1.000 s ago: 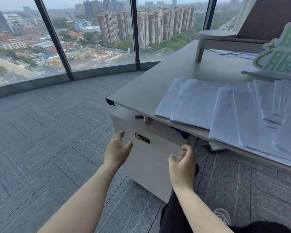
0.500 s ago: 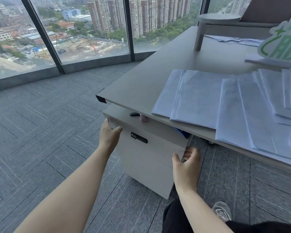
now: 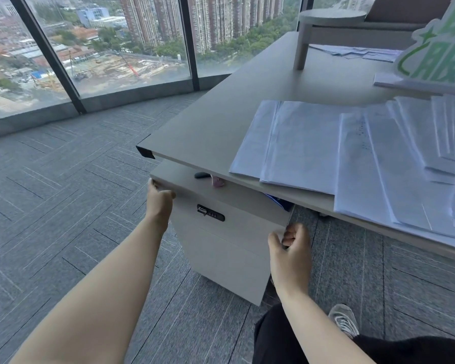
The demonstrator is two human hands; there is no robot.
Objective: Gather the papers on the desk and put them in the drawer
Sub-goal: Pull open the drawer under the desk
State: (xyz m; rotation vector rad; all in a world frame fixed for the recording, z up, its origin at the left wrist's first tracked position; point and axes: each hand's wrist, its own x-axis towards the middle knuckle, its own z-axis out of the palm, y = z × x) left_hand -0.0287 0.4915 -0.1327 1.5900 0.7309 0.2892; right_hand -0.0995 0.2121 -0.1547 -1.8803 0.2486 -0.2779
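None of the papers (image 3: 357, 156) has left the desk (image 3: 221, 122) yet, so you are at the very start of the job.

Head view: the sheets lie fanned in overlapping stacks from about 2 to 3 o'clock, the nearest ones hanging a little past the desk's front edge. A few more sheets (image 3: 357, 51) sit far back at 1 o'clock under a small riser stand (image 3: 329, 19), just beside a green-and-white sign (image 3: 441, 48). Below the desk, near the centre, stands the drawer cabinet (image 3: 229, 243) with a combination lock (image 3: 210, 213) on its upper front; the drawers look closed.

Your left hand (image 3: 158, 199) is curled over the cabinet's top corner on the window side, fingers gripping the edge. Your right hand (image 3: 290, 248) is hooked round the opposite front corner, fingers tucked behind the front panel, thumb on its face. I judge you are hauling the unit out or working a drawer open; which one I cannot tell.

Left to do: get a drawer open, possibly past the lock, collect every stack including the far sheets, square them, lay them inside and shut it. A dark small object (image 3: 202, 175) and something pink (image 3: 218, 183) on the cabinet top could slide if you tug hard
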